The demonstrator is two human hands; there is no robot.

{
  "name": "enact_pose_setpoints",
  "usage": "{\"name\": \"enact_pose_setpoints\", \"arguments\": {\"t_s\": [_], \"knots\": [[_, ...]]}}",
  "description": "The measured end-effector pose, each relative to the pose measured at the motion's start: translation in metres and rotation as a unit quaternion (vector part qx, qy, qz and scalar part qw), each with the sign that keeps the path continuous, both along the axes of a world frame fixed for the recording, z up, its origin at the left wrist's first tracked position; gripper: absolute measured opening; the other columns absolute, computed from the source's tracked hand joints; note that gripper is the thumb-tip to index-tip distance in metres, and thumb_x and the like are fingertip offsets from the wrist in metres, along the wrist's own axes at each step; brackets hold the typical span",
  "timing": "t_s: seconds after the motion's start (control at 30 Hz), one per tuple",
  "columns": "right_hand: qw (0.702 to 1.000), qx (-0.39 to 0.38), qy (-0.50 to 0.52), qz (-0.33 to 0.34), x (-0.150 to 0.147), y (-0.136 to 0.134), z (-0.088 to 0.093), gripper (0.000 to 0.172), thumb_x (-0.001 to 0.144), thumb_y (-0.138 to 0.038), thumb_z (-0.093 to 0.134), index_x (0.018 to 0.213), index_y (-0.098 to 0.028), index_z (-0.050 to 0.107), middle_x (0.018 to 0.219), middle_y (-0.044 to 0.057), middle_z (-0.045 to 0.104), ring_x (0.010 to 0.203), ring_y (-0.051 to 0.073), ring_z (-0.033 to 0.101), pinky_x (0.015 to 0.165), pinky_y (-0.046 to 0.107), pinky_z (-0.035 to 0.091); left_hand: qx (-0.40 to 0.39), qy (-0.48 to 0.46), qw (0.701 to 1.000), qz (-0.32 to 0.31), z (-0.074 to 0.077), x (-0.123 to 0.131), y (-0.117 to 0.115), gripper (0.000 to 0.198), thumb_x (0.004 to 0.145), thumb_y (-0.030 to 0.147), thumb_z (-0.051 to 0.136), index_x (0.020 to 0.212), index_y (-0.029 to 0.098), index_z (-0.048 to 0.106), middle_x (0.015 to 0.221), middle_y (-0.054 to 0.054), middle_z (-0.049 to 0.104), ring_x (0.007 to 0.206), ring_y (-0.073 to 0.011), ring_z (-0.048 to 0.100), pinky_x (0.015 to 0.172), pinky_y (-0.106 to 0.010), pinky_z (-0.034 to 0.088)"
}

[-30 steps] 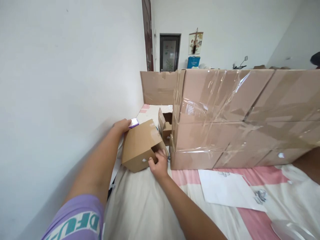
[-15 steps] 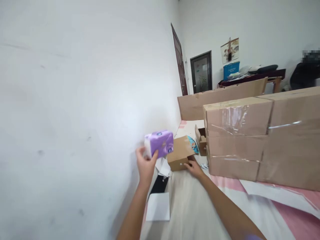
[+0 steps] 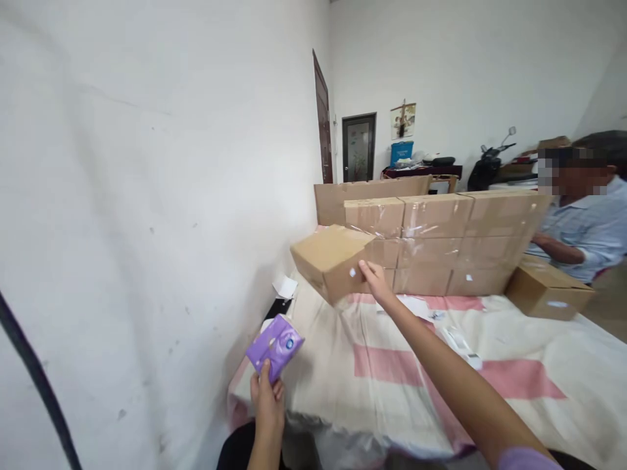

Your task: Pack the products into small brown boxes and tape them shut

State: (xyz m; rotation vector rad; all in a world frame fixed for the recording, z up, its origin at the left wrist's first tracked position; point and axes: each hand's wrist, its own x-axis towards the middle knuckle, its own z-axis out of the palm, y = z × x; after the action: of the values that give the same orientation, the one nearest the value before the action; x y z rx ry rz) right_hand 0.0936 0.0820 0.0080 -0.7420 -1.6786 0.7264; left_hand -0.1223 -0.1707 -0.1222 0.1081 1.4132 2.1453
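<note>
A purple pack of tissues [image 3: 280, 339] is in my left hand [image 3: 267, 399], thumb across its front, low and close to the wall. My right hand [image 3: 376, 282] grips the near right edge of a brown cardboard box [image 3: 326, 254], which is tilted and appears raised over the bed-like surface. Its inside does not show from here. Behind the tissues, a dark flat object [image 3: 278, 308] and a crumpled white paper [image 3: 285, 287] lie along the wall.
Taped cardboard boxes [image 3: 431, 251] form a stack behind the box. A single carton [image 3: 548, 294] sits at the right, beside a person [image 3: 588, 222] in a light shirt. Papers and a white item [image 3: 460, 346] lie on the pink and white sheet [image 3: 392, 365]. A white wall [image 3: 147, 228] rises on the left.
My left hand has brought the tissues down and nearer to me. My right hand has lifted and tilted the box. The view has swung right, bringing in the person and the carton.
</note>
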Motion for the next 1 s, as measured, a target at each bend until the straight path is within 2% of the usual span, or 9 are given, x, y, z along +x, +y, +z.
{"name": "enact_pose_setpoints", "arguments": {"t_s": [0.17, 0.27, 0.33, 0.4, 0.47, 0.53, 0.63, 0.87, 1.0], "knots": [[0.992, 0.092, -0.086, -0.021, 0.132, -0.089, -0.036, 0.052, 0.097, -0.052, 0.048, 0.056, -0.02, 0.043, 0.06, -0.001, 0.047, 0.065, 0.017, 0.045, 0.077, 0.037, 0.036, 0.059, 0.05, 0.995, -0.061, 0.034, 0.012, 0.037, 0.057, 0.062, 0.055, 0.081, 0.085, 0.023, 0.04, 0.062, 0.013, 0.044, 0.041, -0.0016, 0.031, 0.039, -0.015, 0.022], [0.925, 0.324, -0.2, -0.003, 0.169, -0.129, -0.062, 0.036, 0.097, -0.03, 0.046, 0.063, -0.02, 0.043, 0.06, -0.002, 0.045, 0.071, 0.019, 0.05, 0.083, 0.041, 0.034, 0.092, 0.085, 0.984, -0.123, 0.043, 0.029, 0.057, 0.056, 0.062, 0.05, 0.085, 0.082, 0.023, 0.04, 0.061, 0.013, 0.043, 0.041, -0.0013, 0.029, 0.039, -0.015, 0.023], [0.882, 0.405, -0.24, 0.004, 0.181, -0.14, -0.07, 0.029, 0.094, -0.027, 0.048, 0.065, -0.02, 0.045, 0.062, -0.001, 0.047, 0.08, 0.022, 0.056, 0.089, 0.046, 0.034, 0.099, 0.104, 0.977, -0.155, 0.044, 0.041, 0.06, 0.055, 0.063, 0.046, 0.087, 0.081, 0.022, 0.04, 0.06, 0.013, 0.042, 0.041, -0.0013, 0.028, 0.038, -0.015, 0.022], [0.875, 0.401, -0.268, 0.017, 0.192, -0.141, -0.071, 0.023, 0.093, -0.024, 0.046, 0.07, -0.02, 0.051, 0.068, 0.001, 0.055, 0.095, 0.026, 0.062, 0.099, 0.053, 0.03, 0.099, 0.12, 0.973, -0.171, 0.043, 0.053, 0.057, 0.053, 0.066, 0.044, 0.087, 0.082, 0.022, 0.041, 0.062, 0.012, 0.044, 0.042, -0.0016, 0.029, 0.038, -0.015, 0.023], [0.894, 0.329, -0.302, 0.027, 0.206, -0.136, -0.067, 0.023, 0.093, -0.017, 0.042, 0.08, -0.021, 0.061, 0.078, 0.003, 0.065, 0.114, 0.028, 0.063, 0.11, 0.059, 0.02, 0.096, 0.131, 0.971, -0.177, 0.042, 0.062, 0.051, 0.05, 0.069, 0.043, 0.085, 0.083, 0.022, 0.042, 0.065, 0.011, 0.045, 0.044, -0.0016, 0.029, 0.039, -0.014, 0.025], [0.909, 0.231, -0.344, 0.028, 0.224, -0.129, -0.066, 0.028, 0.093, -0.014, 0.042, 0.092, -0.023, 0.069, 0.094, 0.004, 0.073, 0.131, 0.03, 0.057, 0.116, 0.064, 0.013, 0.089, 0.135, 0.969, -0.186, 0.044, 0.066, 0.044, 0.049, 0.071, 0.043, 0.084, 0.083, 0.022, 0.042, 0.066, 0.011, 0.044, 0.045, -0.0017, 0.028, 0.04, -0.014, 0.027], [0.914, 0.152, -0.375, 0.01, 0.246, -0.125, -0.067, 0.03, 0.092, -0.014, 0.049, 0.104, -0.026, 0.074, 0.117, 0.007, 0.074, 0.141, 0.034, 0.049, 0.116, 0.068, 0.017, 0.083, 0.136, 0.962, -0.22, 0.047, 0.068, 0.034, 0.046, 0.073, 0.043, 0.083, 0.083, 0.021, 0.043, 0.064, 0.011, 0.04, 0.045, -0.002, 0.026, 0.04, -0.014, 0.027], [0.933, 0.29, -0.196, -0.079, 0.237, -0.149, -0.051, 0.047, 0.089, -0.006, 0.058, 0.13, -0.027, 0.063, 0.131, 0.009, 0.069, 0.13, 0.03, 0.06, 0.109, 0.057, 0.046, 0.124, 0.172, 0.95, -0.231, 0.07, 0.088, 0.041, 0.042, 0.079, 0.046, 0.077, 0.091, 0.022, 0.044, 0.071, 0.009, 0.044, 0.045, -0.0024, 0.032, 0.039, -0.015, 0.034], [0.949, 0.278, -0.14, -0.059, 0.209, -0.163, -0.037, 0.049, 0.089, -0.012, 0.067, 0.134, -0.029, 0.061, 0.128, 0.01, 0.07, 0.124, 0.031, 0.063, 0.103, 0.055, 0.052, 0.141, 0.279, 0.918, -0.243, 0.099, 0.122, 0.066, 0.054, 0.077, 0.039, 0.079, 0.107, 0.028, 0.037, 0.102, 0.002, 0.055, 0.066, -0.0095, 0.057, 0.043, -0.018, 0.046]]}}
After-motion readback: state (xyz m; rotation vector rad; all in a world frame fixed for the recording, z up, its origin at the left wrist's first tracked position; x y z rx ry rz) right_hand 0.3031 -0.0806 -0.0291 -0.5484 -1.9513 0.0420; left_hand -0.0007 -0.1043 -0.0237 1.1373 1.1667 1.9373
